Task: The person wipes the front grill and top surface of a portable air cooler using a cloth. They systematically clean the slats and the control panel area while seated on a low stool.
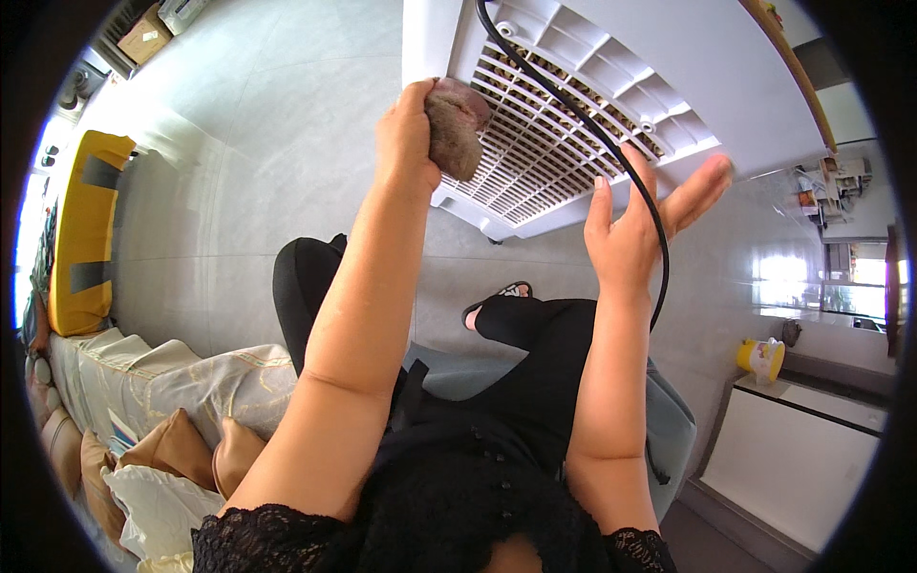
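My left hand (408, 138) is closed on a bunched, grey-brown cloth (456, 143), which is pressed against or just over the edge of the grille (535, 158). That grille is a white lattice set in the back or side of a large white appliance (707, 57), with a tan honeycomb-like surface behind its slots. My right hand (635, 229) has its fingers spread and holds nothing that I can see. A black power cord (583, 107) hangs across the grille and runs down over the right hand and wrist.
Below the appliance a small caster (492, 231) shows. I sit on a blue-grey seat (673, 411). Left are a yellow piece with grey patches (86, 234) and a covered sofa (172, 372) with tan cushions (172, 449). Right, a yellow-and-white tub (761, 358) stands on a white cabinet (788, 458).
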Motion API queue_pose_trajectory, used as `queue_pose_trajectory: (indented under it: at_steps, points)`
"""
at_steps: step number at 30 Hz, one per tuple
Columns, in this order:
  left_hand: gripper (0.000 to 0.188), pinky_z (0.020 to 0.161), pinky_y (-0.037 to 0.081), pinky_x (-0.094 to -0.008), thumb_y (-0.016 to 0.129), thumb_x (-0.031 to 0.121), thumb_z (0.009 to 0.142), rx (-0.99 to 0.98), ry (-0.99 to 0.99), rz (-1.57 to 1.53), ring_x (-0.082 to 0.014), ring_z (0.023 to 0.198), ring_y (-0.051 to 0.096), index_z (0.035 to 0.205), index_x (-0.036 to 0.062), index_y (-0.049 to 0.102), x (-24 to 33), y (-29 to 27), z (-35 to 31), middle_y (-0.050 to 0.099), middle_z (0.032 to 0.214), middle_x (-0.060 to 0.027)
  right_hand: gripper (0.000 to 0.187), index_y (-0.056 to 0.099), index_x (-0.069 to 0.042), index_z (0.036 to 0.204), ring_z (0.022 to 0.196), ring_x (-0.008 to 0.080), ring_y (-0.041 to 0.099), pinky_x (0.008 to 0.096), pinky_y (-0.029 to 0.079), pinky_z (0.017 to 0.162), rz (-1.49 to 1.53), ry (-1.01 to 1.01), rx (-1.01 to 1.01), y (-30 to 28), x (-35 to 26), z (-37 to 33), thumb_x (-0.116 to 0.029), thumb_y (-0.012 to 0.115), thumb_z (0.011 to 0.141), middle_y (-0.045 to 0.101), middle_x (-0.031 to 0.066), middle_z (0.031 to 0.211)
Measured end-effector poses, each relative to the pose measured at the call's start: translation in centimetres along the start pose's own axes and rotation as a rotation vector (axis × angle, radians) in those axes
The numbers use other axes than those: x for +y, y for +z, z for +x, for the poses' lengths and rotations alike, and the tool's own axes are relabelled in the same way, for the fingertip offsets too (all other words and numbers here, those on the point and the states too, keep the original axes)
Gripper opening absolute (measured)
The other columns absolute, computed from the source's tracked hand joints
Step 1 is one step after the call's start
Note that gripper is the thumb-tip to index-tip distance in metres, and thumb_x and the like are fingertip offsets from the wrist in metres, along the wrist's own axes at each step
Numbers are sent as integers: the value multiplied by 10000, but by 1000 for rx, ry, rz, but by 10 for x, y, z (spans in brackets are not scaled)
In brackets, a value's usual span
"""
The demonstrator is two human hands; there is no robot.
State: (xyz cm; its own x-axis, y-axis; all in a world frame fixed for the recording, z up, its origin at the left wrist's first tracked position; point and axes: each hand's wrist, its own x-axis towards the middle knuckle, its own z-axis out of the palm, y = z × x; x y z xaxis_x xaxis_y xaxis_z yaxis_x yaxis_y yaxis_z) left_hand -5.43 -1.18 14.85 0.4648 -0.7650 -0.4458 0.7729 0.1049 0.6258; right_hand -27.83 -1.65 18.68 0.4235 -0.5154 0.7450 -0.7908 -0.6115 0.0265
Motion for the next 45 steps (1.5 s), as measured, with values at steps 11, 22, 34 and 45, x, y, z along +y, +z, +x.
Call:
queue_pose_trajectory:
  at_steps: [11,22,34,45]
  points:
    - [231,610,493,-283,530,186,933,-263,-60,313,-148,667,612,822,16,642,-75,21,-51,652,759,-91,329,629,-120,1176,1417,509,-28,620,49,1119,-49,77,-19,4,-4,-1,-133,551,857,-9,314,1540]
    - [147,622,499,-264,598,159,927,-187,92,230,-143,725,627,894,16,611,-84,31,-51,647,776,-66,305,532,-75,1224,1397,533,108,610,142,1117,18,98,39,-1,5,-2,-36,433,939,120,310,1527]
    - [208,688,482,-243,611,215,921,3,272,29,-116,780,606,963,13,636,-58,23,-17,650,843,-42,354,619,-57,1151,1433,472,65,591,109,1128,-27,82,59,5,-4,1,10,418,867,93,295,1543]
    - [200,668,506,-259,594,219,923,-61,255,20,-138,758,630,932,21,619,-27,15,-5,656,811,-66,302,606,-46,1080,1430,481,69,597,100,1126,0,82,103,11,-1,-2,50,432,852,99,294,1544]
